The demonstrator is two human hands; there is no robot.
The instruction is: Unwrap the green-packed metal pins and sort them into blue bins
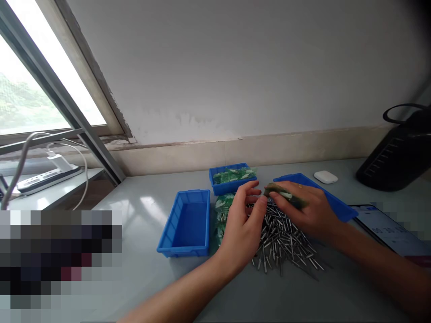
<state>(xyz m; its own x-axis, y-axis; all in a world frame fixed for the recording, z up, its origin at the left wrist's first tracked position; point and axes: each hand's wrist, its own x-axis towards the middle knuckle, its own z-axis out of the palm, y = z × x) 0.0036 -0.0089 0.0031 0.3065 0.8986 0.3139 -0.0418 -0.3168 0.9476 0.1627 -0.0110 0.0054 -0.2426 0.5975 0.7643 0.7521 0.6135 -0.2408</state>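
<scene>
My right hand [305, 206] is closed around a small green plastic bag [286, 194], pinching it near its end. Close to the bag, my left hand [244, 220] has its fingers curved and the thumb apart, with nothing visible in it. Below both hands lies a loose pile of thin metal pins [286, 237] that look like blind rivets. Partly behind my left hand are green bags [222, 211] with similar metal pieces showing through. More green bags [234, 175] lie in the small blue bin [225, 187] at the back.
A larger blue bin [163, 246] stands left of the pile. Behind my right hand is a blue tray [340, 208]. To the right are a phone [390, 231], a white case [325, 176] and a black bottle [390, 157]. A power strip [47, 178] lies at far left.
</scene>
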